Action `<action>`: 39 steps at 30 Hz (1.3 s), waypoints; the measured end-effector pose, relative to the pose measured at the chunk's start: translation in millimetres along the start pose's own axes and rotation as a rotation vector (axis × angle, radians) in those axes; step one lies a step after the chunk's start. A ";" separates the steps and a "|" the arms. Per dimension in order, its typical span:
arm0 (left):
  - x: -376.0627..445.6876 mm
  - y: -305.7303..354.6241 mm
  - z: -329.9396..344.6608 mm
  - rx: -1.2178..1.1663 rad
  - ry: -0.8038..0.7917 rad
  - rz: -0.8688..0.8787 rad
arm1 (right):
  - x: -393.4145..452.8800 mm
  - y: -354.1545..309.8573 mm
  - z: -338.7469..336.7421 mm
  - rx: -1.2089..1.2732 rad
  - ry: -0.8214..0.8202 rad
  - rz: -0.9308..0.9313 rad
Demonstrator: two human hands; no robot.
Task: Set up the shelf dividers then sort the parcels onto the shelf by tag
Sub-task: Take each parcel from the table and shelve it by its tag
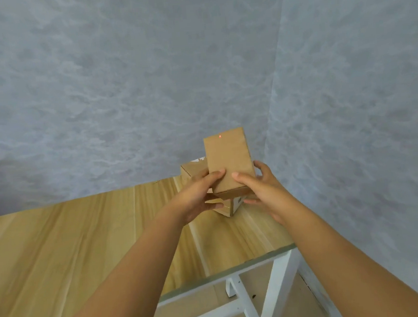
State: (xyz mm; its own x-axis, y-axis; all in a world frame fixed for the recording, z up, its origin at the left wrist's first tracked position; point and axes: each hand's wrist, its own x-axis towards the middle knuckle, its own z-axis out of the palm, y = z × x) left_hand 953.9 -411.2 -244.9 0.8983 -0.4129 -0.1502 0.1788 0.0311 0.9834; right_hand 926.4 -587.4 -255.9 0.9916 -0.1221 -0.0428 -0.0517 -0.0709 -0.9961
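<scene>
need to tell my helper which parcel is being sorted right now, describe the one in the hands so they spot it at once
Look to the far right corner of the light wooden table, where it meets the grey walls. There, both hands, the left hand and the right hand, hold a plain brown cardboard box raised above the tabletop. Unlike the other cardboard parcels behind and beneath it, its facing side is bare apart from a tiny red dot.
</scene>
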 end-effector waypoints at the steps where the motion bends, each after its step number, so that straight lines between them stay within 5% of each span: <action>1: -1.9 -1.6 -0.9 0.044 0.024 0.006 | 0.4 -0.1 6.4 -0.071 0.037 -0.050; 9: -15.0 -16.3 -2.3 -0.093 0.282 0.106 | -14.0 16.3 51.8 -0.408 0.139 -0.349; 22: -36.9 -82.5 -29.3 -0.594 0.135 0.105 | -20.4 41.3 67.4 0.208 -0.231 0.109; 27: -35.7 -72.2 -44.7 -0.610 0.239 0.106 | -17.9 42.2 70.6 -0.340 0.008 -0.313; 33: -34.6 -66.5 -56.3 -0.590 0.351 0.061 | -16.6 46.9 67.9 -0.555 -0.184 -0.531; 39: -34.5 -70.7 -54.4 -0.640 0.335 0.191 | -12.5 39.9 67.5 -0.029 -0.120 -0.077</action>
State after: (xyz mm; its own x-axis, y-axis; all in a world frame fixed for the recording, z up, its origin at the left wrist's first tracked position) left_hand 932.1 -349.6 -314.9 0.9930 -0.0513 -0.1060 0.1141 0.6405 0.7594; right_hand 919.9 -521.9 -300.3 0.9997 0.0042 0.0235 0.0238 -0.1047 -0.9942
